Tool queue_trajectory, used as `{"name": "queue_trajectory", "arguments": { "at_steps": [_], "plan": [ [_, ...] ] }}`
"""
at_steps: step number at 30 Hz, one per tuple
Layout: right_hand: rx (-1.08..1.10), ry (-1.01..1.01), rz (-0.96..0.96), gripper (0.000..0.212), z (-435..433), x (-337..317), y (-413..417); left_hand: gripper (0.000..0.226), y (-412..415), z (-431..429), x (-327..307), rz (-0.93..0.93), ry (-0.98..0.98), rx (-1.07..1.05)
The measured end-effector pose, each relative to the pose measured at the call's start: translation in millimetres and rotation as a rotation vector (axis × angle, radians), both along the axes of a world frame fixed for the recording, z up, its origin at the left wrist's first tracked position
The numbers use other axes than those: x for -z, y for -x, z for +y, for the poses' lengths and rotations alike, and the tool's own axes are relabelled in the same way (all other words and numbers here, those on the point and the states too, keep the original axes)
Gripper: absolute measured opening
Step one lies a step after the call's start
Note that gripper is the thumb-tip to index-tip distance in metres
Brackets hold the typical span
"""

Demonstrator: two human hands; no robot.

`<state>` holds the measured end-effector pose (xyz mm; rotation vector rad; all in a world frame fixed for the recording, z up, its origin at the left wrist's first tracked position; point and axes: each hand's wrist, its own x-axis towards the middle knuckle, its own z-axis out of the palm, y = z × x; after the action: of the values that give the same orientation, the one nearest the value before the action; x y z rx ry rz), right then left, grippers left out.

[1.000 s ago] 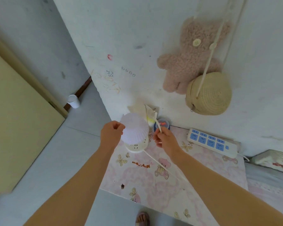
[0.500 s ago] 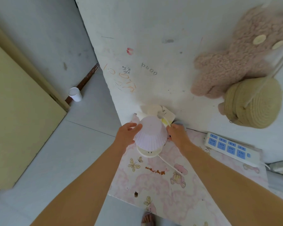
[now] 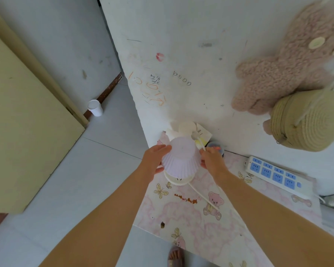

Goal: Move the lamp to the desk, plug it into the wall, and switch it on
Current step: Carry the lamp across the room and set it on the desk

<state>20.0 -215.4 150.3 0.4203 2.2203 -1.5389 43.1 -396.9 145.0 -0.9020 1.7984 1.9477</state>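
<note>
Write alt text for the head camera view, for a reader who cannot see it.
Two bare hands, left hand and right hand, cup the pleated shade of a small white lamp standing on a pink-patterned desk against a wall. The lamp's cord trails loose; a power strip lies nearby.

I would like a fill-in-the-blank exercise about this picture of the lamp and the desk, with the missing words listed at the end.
1. The left hand and the right hand touch the lamp's ______ from both sides.
2. The sockets of the power strip on the desk are ______ in colour.
3. The plush bear hangs on the ______.
4. The white cup stands on the ______.

Missing words: shade; blue; wall; floor
</note>
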Motion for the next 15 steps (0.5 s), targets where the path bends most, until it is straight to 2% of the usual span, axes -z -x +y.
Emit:
{"name": "queue_trajectory", "arguments": {
  "at_steps": [4,8,15],
  "plan": [
    [-0.039,0.025,0.012,0.026,3,-2,-9,0.034,-20,1,-10,0.030,0.021,-0.060],
    [-0.069,0.096,0.039,0.011,4,-7,-20,0.033,-46,1,-22,0.084,0.082,-0.114],
    [-0.218,0.137,0.103,0.015,2,-38,-66,0.025,-118,6,-54,0.149,0.127,-0.251]
  ]
}}
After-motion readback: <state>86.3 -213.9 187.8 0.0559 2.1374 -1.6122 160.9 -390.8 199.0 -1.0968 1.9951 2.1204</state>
